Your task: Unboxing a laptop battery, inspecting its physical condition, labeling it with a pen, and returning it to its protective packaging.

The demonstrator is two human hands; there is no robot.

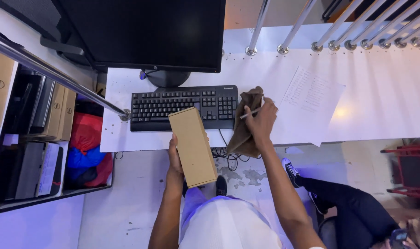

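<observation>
Two hands at the desk's point(380, 92) front edge, bare white top stretching right, open floor point(127, 203) below. Left hand point(174, 157) wrapped around a plain tan box point(193, 145), long and upright-tilted, its top over the keyboard point(182, 107); right hand point(261, 121) clenched on a brown cloth point(245, 133) and a thin pen point(249, 113), cloth hanging off the edge. Printed sheet point(311, 103) just right of the cloth; more tan boxes point(60, 110) shelved far left, beside red and blue bags point(86, 147).
</observation>
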